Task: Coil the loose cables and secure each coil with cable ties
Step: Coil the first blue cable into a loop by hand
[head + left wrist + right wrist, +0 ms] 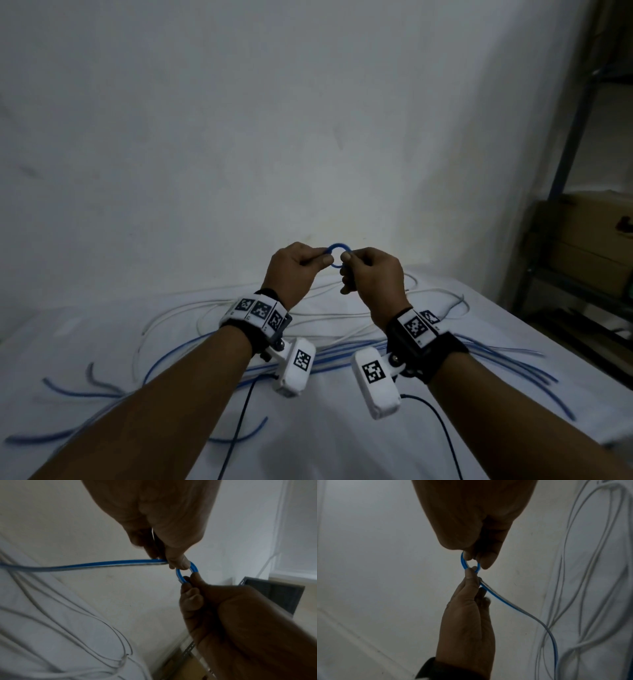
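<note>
My left hand (293, 270) and right hand (371, 274) each pinch the first small blue loop (337, 255); every cable (342, 329) looks uncoiled and untied.

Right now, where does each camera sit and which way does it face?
Head: worn on the head, looking forward and down at the sheet; shows both forearms, the left hand and the right hand.
Left wrist: on the left wrist, looking along the hand; left hand at top, right hand below, white cables to the left.
Right wrist: on the right wrist; right hand at top, left hand below.
Shared: all three show the blue loop pinched by both hands' fingers.
</note>
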